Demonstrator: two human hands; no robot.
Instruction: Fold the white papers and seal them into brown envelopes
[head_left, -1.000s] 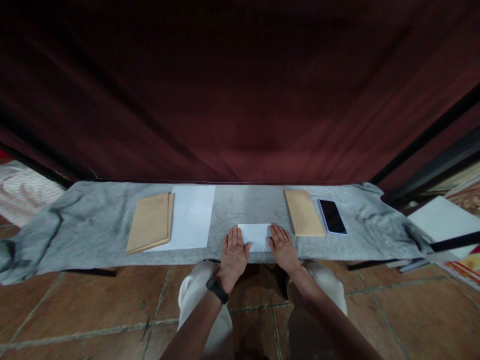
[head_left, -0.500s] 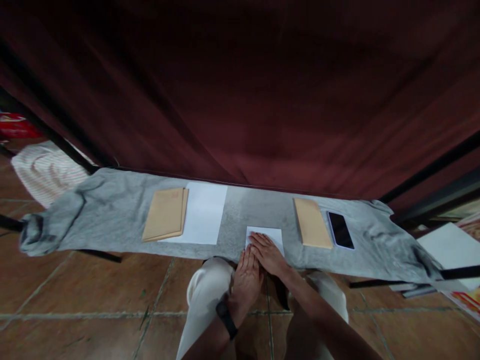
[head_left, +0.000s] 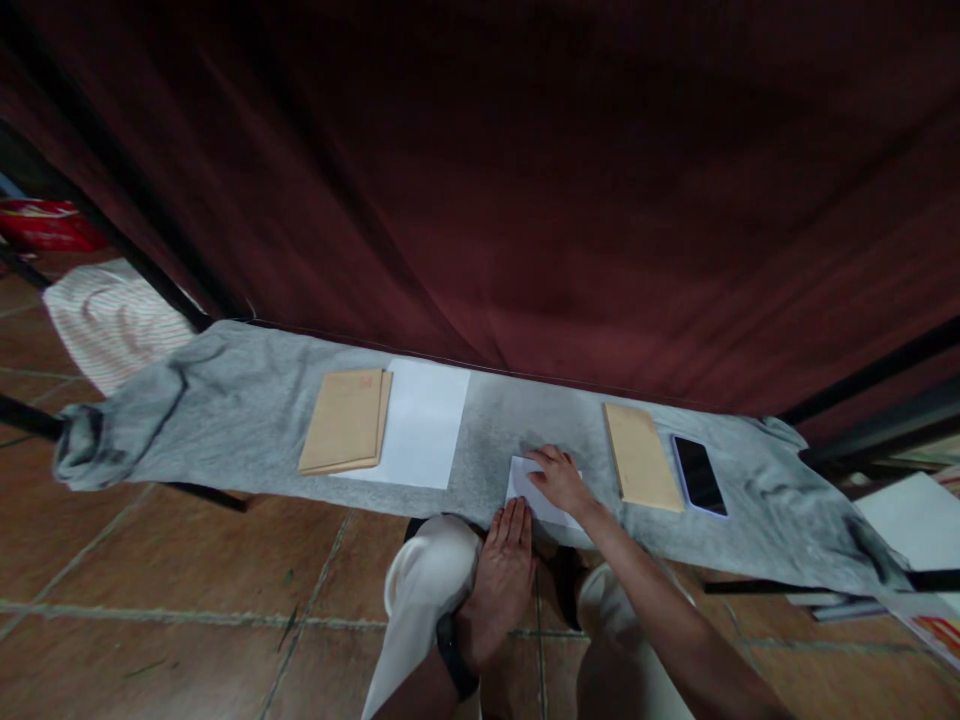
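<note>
The right hand [head_left: 559,480] is lying flat, grip loose, on one small white paper [head_left: 519,480] on the worktop [head_left: 247,420]. The left hand [head_left: 504,575], open too, is resting beside it. Maybe three tan envelopes [head_left: 345,420] are lying nearby.

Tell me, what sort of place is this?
Probably a makeshift home workspace: a low cloth-draped bench, a dark red curtain behind it, and a brown tiled floor.

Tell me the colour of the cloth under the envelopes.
The cloth is grey, clearest in the head view.
</note>
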